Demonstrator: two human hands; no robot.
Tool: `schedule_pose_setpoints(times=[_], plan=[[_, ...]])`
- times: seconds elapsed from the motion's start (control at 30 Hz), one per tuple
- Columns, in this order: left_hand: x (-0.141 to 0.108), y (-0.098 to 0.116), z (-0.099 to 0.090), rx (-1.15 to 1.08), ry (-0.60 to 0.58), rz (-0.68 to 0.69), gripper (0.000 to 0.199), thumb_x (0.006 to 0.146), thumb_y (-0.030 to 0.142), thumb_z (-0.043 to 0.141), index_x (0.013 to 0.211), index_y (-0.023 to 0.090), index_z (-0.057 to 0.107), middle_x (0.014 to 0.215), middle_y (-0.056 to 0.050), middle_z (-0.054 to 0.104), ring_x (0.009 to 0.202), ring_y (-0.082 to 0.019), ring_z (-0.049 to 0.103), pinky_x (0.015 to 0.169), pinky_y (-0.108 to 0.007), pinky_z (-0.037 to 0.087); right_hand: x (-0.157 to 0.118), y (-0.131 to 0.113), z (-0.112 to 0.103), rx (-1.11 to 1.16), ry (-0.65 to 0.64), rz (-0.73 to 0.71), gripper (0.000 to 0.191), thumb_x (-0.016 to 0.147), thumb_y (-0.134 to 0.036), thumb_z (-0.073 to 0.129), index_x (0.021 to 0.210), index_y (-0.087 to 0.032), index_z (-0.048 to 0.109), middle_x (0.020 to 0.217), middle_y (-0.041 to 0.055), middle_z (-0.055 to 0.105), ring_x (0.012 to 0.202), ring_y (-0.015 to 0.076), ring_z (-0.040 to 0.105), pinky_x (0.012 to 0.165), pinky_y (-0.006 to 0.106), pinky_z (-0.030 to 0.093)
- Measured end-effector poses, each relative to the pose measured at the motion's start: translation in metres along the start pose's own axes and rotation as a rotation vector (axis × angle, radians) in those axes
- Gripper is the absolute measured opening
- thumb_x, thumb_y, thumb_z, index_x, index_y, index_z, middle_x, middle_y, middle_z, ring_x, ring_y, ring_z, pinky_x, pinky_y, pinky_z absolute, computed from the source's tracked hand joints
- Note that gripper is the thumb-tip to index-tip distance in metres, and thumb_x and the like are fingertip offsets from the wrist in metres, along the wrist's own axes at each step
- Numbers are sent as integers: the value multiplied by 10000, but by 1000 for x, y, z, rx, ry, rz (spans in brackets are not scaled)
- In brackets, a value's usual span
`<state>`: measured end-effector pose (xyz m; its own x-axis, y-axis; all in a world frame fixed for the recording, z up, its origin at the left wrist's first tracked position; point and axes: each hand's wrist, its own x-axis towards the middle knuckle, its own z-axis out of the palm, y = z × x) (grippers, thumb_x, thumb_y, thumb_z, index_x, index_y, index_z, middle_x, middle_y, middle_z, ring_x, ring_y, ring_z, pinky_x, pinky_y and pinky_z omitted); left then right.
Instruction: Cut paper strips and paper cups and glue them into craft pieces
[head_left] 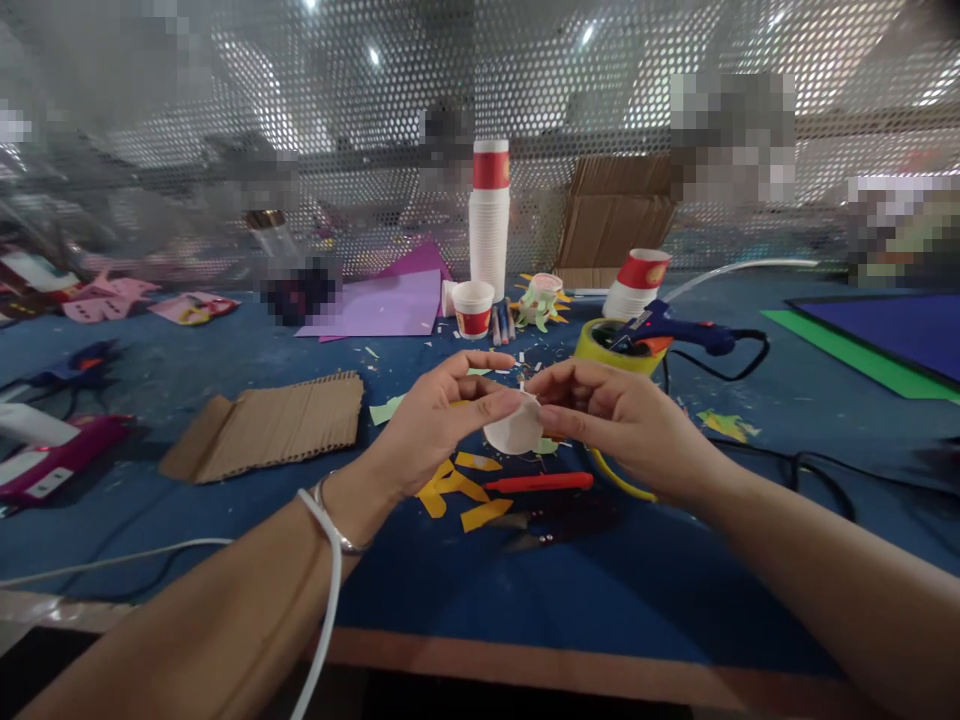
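A small white paper disc is held up over the table between both hands. My left hand pinches its upper left edge between thumb and fingers, with the index finger stretched out above. My right hand grips the right edge, thumb in front and fingers curled behind. Below the disc lie yellow paper petal shapes, an orange-red pen and dark scissors. Just behind my right hand, a blue hot glue gun rests on a yellow tape roll.
Behind stand a tall paper cup stack, a single cup, a decorated cup and a shorter stack. Corrugated cardboard and a magenta power strip lie left. Black cable runs right. Perforated metal backs the table.
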<state>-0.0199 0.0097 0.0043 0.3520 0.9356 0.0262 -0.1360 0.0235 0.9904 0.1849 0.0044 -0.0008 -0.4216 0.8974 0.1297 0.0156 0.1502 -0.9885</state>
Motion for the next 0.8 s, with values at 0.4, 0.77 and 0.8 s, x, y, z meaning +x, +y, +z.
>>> schedule_pose_setpoints(times=[0.4, 0.77, 0.8], plan=[[3, -2, 4, -126, 4, -79, 281, 714, 226, 844, 979, 184, 761, 937, -12, 748, 950, -141, 632, 940, -258, 417, 3, 3, -3, 153, 169, 14, 354, 751, -417, 806, 956, -175, 648, 847, 11, 687, 750, 125, 632, 733, 288, 527], [5, -3, 0, -167, 138, -79, 148, 746, 222, 796, 853, 140, 735, 943, -63, 724, 906, -166, 620, 878, -291, 456, 0, -17, -60, -744, 596, -311, 145, 867, -307, 660, 943, -184, 668, 864, 62, 714, 743, 168, 643, 706, 318, 505], [5, -3, -1, -175, 142, -82, 133, 742, 217, 797, 827, 138, 730, 932, -63, 722, 902, -163, 617, 877, -287, 457, -1, -20, -68, -809, 678, -330, 127, 865, -283, 654, 932, -176, 670, 845, 68, 713, 716, 162, 633, 699, 313, 490]])
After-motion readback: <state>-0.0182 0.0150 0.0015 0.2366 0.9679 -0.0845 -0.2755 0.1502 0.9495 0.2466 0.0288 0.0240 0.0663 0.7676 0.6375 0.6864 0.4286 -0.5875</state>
